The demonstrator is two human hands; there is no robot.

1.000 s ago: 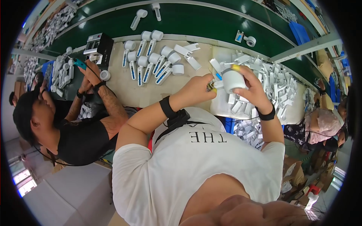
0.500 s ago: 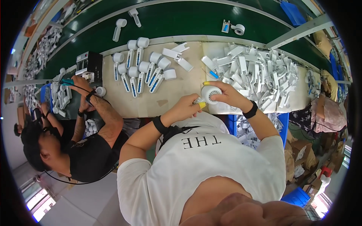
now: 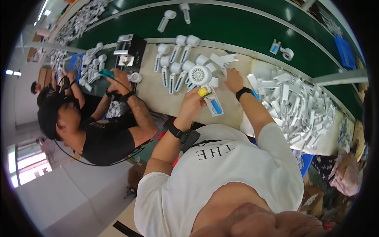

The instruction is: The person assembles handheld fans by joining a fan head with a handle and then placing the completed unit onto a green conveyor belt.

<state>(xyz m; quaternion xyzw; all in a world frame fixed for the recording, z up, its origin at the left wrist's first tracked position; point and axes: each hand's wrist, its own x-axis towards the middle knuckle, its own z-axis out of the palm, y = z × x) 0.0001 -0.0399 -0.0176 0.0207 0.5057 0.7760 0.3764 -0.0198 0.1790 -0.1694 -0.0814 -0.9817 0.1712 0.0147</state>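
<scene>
My left hand (image 3: 192,104) is closed round a white handheld fan (image 3: 200,75), a yellow cover on its thumb. The fan's round grille faces up, and its open handle shows a blue battery cell (image 3: 215,106) and thin wires. Over the worktop, my right hand (image 3: 234,80) reaches to a few loose white handle covers (image 3: 218,60). Its fingers are bent onto the nearest cover, which they partly hide. Just beyond the held fan stand several white fans (image 3: 164,71) with open handles and blue cells, laid out in rows.
A large heap of white plastic covers (image 3: 298,106) lies to the right. Behind the worktop runs a green conveyor belt (image 3: 244,33) carrying a few fan parts. At left, a co-worker (image 3: 114,130) holds a teal tool beside a black device (image 3: 132,49). A metal post (image 3: 339,77) crosses the far right.
The view has swung, shifting the scene rightward. My right hand has left the fan head and moved to the loose covers. In my left hand, the fan now shows its open handle.
</scene>
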